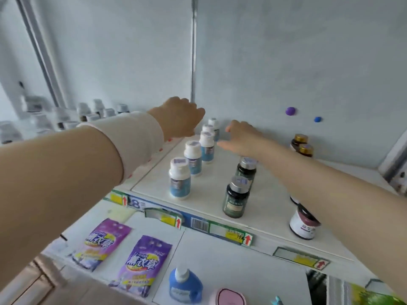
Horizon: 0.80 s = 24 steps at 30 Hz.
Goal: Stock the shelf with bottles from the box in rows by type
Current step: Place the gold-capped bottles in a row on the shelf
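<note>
My left hand (179, 116) hovers above the back bottles (212, 123), its grip unclear; my right hand (242, 137), fingers spread, sits just beside them.

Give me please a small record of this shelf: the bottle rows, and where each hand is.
shelf: white board
left row: five white-capped, blue-labelled bottles, upright
middle row: two dark green, silver-capped bottles visible
right side: two brown gold-capped bottles behind; dark white-labelled bottle in front
left hand: over the left row's rear, grip unclear
right hand: beside the rear white-capped bottles, grip unclear
</note>
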Available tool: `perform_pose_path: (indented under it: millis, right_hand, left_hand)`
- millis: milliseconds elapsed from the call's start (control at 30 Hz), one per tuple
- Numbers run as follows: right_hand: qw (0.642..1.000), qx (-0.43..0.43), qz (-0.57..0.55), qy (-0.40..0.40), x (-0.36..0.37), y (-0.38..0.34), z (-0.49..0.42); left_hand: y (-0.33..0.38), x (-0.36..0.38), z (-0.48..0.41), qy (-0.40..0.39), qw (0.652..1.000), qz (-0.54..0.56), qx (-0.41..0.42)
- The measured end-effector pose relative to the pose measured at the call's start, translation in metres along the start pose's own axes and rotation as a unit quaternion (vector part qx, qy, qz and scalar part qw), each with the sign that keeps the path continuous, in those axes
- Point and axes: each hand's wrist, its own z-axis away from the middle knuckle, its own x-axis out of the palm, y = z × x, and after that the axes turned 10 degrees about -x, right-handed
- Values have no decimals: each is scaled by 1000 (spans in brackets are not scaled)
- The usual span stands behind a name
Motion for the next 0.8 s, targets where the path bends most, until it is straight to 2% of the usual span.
perform_pose_path:
  millis: [167,300,400,467,567,667,800]
  right_hand:
    - [993,-101,52,27,46,-125,-49]
    - [978,-195,74,24,97,-252,-85]
    - [967,-244,66,22,143,-316,-107]
    - [962,-270,22,-15,197,-379,-116]
    - [950,-289,-27,-115,288,-453,-100]
    - [930,-311,-26,-194,380,-498,-75]
    - [895,-328,-1,-303,488,-521,-30]
  left_hand:
    - [-106,33,83,-55,992,-44,-103]
    - [-203,81,166,-117,971,-59,-202]
    - [-251,117,214,-141,954,-23,-262]
    - [-293,162,265,-173,929,30,-326]
    - [-322,240,350,-209,882,117,-407]
    - [-318,312,425,-268,834,163,-454]
    - [-284,400,503,-373,762,203,-489]
